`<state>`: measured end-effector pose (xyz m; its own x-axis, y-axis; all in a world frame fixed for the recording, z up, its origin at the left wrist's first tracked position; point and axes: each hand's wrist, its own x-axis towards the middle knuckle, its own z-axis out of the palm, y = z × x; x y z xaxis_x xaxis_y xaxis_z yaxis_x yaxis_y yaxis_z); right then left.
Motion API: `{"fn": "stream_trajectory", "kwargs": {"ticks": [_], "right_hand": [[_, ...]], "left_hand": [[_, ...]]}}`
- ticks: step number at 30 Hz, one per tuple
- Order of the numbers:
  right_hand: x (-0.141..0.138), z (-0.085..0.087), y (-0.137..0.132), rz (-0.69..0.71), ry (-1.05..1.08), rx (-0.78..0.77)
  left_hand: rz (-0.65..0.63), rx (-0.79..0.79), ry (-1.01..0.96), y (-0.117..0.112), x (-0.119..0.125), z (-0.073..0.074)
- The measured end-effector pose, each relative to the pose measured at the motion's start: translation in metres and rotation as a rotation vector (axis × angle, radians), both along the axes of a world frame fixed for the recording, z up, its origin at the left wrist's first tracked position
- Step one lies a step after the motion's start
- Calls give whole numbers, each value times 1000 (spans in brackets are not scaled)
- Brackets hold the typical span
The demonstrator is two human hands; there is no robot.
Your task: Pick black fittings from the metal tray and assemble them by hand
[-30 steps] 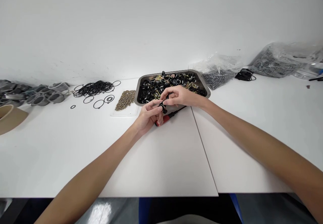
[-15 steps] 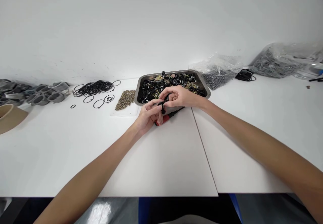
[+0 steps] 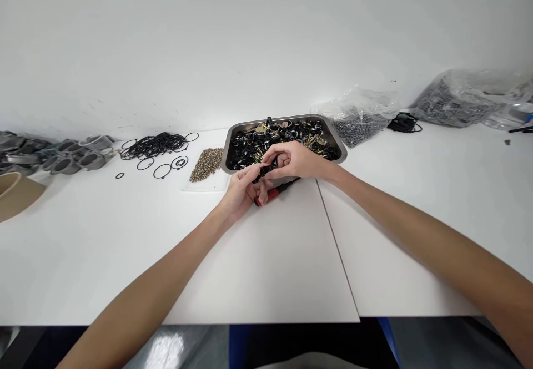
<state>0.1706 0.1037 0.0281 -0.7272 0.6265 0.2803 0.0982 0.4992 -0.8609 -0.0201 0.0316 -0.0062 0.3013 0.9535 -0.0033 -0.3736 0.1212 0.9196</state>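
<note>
Between my two hands is a small black ring-like part (image 3: pixel 264 172), partly covered by fingers. My left hand (image 3: pixel 245 191) pinches it from the left with thumb and fingers. From the right, my right hand (image 3: pixel 290 161) grips the same part with its fingertips, the other fingers curled. Just beneath my left fingers lies a red and black screwdriver (image 3: pixel 273 193) on the table, its shaft pointing right. Behind the hands stands a metal tray (image 3: pixel 340 146) heaped with black parts and brass-coloured screws.
Small brass-coloured pieces (image 3: pixel 207 163) lie on a white sheet left of the tray. Further left are black rubber rings (image 3: pixel 156 145), grey metal housings (image 3: pixel 66 158) and a tan roll (image 3: pixel 19 194). Plastic bags of dark parts (image 3: pixel 358 125) and a black cord bundle (image 3: pixel 403 123) lie right.
The black part has turned between my fingers and now lies more level, stretching toward my right hand. Both hands stay in nearly the same place.
</note>
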Motion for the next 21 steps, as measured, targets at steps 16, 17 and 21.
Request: {"fn": "stream_trajectory", "kwargs": {"ticks": [16, 17, 21], "right_hand": [[0, -1, 0, 4, 20, -137], [0, 0, 0, 6, 20, -135], [3, 1, 1, 26, 21, -127]], "left_hand": [[-53, 2, 25, 1, -3, -3], [-50, -5, 26, 1, -2, -3], [-53, -28, 16, 0, -1, -2]]}}
